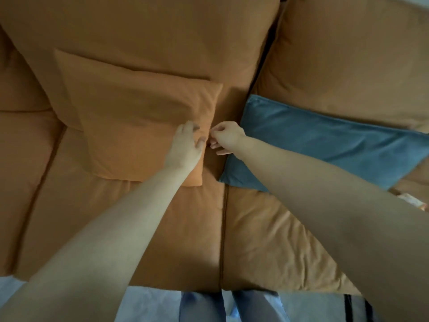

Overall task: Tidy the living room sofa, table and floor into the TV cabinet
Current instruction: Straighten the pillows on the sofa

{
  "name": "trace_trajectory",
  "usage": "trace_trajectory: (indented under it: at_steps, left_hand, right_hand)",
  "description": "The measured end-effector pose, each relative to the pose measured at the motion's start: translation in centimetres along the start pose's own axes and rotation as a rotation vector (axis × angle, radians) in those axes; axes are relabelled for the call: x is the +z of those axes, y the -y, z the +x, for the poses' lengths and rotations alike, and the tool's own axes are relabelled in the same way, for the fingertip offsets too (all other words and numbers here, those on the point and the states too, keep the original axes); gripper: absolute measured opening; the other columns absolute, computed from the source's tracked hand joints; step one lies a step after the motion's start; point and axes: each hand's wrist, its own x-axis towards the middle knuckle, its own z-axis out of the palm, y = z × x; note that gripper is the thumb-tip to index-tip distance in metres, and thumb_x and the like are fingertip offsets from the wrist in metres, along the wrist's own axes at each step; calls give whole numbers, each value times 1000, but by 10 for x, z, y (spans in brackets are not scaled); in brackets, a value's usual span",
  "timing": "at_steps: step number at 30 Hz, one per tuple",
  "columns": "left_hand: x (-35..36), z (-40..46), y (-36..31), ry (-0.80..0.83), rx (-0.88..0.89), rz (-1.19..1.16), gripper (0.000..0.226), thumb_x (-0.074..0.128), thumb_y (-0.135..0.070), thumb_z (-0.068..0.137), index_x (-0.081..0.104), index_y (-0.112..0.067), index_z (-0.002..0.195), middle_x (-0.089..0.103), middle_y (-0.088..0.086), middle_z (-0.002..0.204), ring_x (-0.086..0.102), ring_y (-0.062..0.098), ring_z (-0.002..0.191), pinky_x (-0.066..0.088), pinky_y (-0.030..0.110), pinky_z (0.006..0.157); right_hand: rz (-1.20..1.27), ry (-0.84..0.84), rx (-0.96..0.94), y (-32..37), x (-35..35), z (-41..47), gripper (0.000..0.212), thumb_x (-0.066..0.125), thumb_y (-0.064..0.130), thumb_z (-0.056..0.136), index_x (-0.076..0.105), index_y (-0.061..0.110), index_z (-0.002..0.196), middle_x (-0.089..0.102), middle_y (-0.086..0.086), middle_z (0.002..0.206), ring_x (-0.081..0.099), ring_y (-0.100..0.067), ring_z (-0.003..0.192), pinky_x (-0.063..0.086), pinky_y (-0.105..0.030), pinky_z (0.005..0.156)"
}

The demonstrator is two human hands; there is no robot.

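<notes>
Sofa-tidying step: left hand (184,147) grips orange pillow (139,126); right hand (224,140), curled, empty, beside it; next, straighten blue pillow (325,140).

Person's blue trousers (204,306) at bottom edge.

Plain orange sofa (267,240), matching orange cushion (139,126), plain blue cushion (325,140), pale blue floor covering (148,305)
</notes>
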Motion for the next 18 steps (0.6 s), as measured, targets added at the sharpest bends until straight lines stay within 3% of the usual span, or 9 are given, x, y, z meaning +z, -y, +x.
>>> trace_trajectory:
  at_steps: [2,5,8,10,12,18]
  left_hand:
    - [4,1,-9,95,-15,15,19,57,-25,97,56,-15,113,61,2,112,61,18,98,42,27,79]
    - [22,-11,-31,314,-18,152,15,57,-26,98,56,-13,106,62,1,100,61,20,91,43,28,75]
    - [43,-21,-48,357,40,227,12,57,-29,97,52,-18,95,61,-1,91,61,19,85,50,34,73]
    - [55,-26,-59,367,65,260,17,58,-30,96,48,-19,87,56,-4,81,59,19,80,45,33,68]
    - [80,-33,-88,433,115,261,21,59,-31,95,48,-17,84,54,-3,78,56,20,78,41,32,66]
    - [126,-49,-145,518,217,316,23,55,-36,96,48,-18,83,56,1,83,55,19,76,47,40,70]
  right_hand:
    - [-50,-63,-37,-11,-11,-14,22,49,19,97,67,15,109,73,-10,90,73,-19,82,63,-36,71]
    - [-96,-75,-9,-42,-41,-33,20,49,19,97,68,16,102,74,-12,88,73,-22,82,63,-35,72]
    - [-130,-98,31,-80,-66,-49,23,46,20,96,67,16,105,73,-13,96,72,-26,84,61,-35,80]
    - [-103,-174,84,-110,-80,-58,23,49,21,94,67,19,108,68,-10,109,70,-24,90,59,-36,84]
    - [-59,-248,144,-151,-105,-75,24,53,19,92,67,21,112,64,-7,118,66,-23,97,56,-31,87]
    - [-123,-181,162,-207,-153,-96,39,59,20,90,59,22,129,60,-2,131,59,-20,116,47,-22,89]
